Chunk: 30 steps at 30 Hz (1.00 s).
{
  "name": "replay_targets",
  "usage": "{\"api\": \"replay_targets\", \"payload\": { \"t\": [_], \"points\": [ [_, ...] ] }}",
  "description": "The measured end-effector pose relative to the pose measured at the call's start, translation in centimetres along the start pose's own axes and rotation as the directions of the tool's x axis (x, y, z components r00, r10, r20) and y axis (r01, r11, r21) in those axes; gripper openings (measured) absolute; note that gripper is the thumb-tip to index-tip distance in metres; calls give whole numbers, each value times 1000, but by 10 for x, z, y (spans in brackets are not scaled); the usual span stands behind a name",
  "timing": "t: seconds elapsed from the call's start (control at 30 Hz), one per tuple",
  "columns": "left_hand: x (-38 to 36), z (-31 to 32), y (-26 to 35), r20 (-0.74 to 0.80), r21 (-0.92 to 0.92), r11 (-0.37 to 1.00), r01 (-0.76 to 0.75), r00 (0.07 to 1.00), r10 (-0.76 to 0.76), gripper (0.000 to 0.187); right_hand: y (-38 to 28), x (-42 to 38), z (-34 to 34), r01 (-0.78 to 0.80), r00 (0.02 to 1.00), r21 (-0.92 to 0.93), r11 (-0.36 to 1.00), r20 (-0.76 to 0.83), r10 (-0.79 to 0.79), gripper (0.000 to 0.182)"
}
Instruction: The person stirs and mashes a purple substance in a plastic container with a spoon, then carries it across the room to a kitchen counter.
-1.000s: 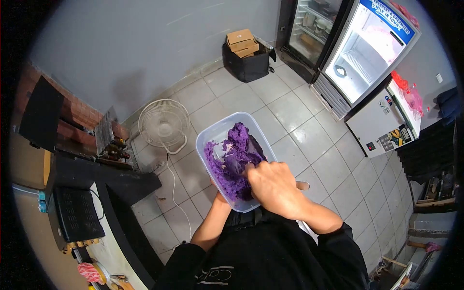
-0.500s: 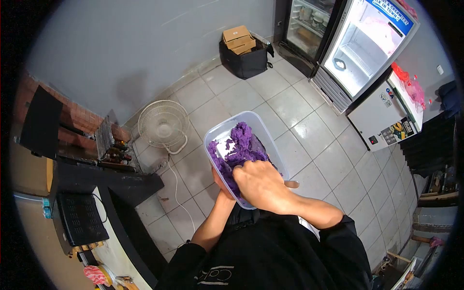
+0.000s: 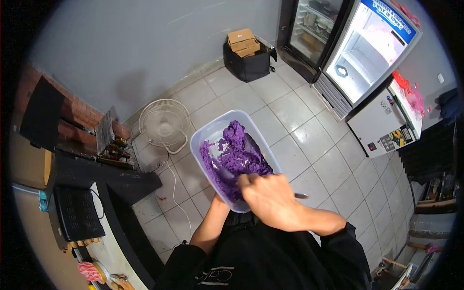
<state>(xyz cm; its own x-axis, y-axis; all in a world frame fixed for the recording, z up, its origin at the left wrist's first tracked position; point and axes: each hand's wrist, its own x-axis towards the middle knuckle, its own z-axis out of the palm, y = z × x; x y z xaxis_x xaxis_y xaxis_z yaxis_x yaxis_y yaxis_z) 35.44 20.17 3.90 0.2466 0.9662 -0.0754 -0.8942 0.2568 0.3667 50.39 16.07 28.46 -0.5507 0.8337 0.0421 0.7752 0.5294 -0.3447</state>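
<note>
Gripping spoon [image 3: 300,195], right hand [image 3: 270,200] over tub [image 3: 212,133] rim

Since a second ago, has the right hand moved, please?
Yes. The right hand has drawn back toward the tub's near rim, off the purple mash.

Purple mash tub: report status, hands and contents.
Right hand closed on a utensil handle, working the purple mash. Left hand mostly hidden under the plastic tub, supporting it. Nothing in the way.

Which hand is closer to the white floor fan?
Left. The left hand is under the clear plastic tub of purple mash, on the side toward the white floor fan. The right hand is over the tub's near end, farther away.
</note>
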Motion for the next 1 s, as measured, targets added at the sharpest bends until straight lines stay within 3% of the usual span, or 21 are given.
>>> {"api": "replay_targets", "payload": {
  "t": [0.1, 0.23, 0.63, 0.93, 1.0],
  "points": [
    [-1, -1, -1, -6, -8, 1000, -4, 1000, 4, 62, 6, -10, -18, -101, 995, 8, 995, -7, 101, 21],
    [1, -1, 2, -4, -10, 1000, -1, 1000, 0, 62, 10, -11, -19, -53, 986, 75, 996, 161, 41, 24],
    [2, -6, 0, -23, -25, 1000, 14, 1000, -15, 61, 12, 16, 39, -22, 1000, 257, 966, -5, 24, 15],
    [1, -17, 9, -86, -39, 999, -35, 996, 32, 61, 23, 32, 59, -133, 983, 489, 862, -47, 178, 20],
    [1, -20, 13, -100, -40, 998, -47, 994, 43, 61, 22, 34, 56, -115, 983, 450, 886, -79, 168, 20]
  ]
}}
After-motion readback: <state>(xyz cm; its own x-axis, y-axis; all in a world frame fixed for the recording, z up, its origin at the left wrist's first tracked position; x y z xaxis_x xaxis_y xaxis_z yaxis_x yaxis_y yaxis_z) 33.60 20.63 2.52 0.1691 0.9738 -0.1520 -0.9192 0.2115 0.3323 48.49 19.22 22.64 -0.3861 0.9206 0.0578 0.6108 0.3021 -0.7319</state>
